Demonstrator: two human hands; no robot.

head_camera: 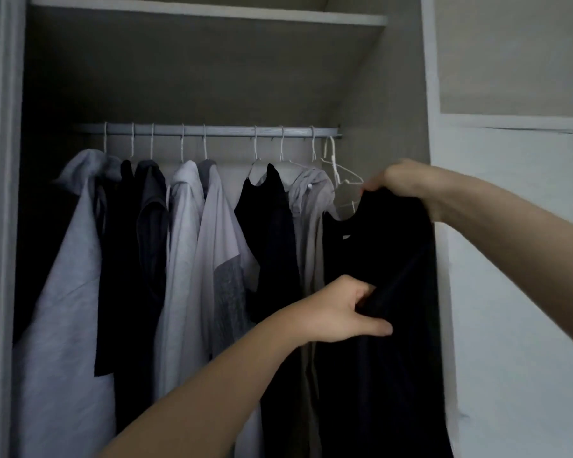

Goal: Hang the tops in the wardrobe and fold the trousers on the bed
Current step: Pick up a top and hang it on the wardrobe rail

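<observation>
Right hand, right of centre: fingers curled over the shoulder of a black top, gripping it next to a white hanger at the right end of the rail. Left hand, lower centre: thumb and fingers pinch a fold of the same top's front. Top hangs lower right, just beside a grey hoodie in the wardrobe.

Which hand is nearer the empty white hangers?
Right. The right hand grips the black top beside the empty white hangers; the left hand pinches it lower down.
</observation>
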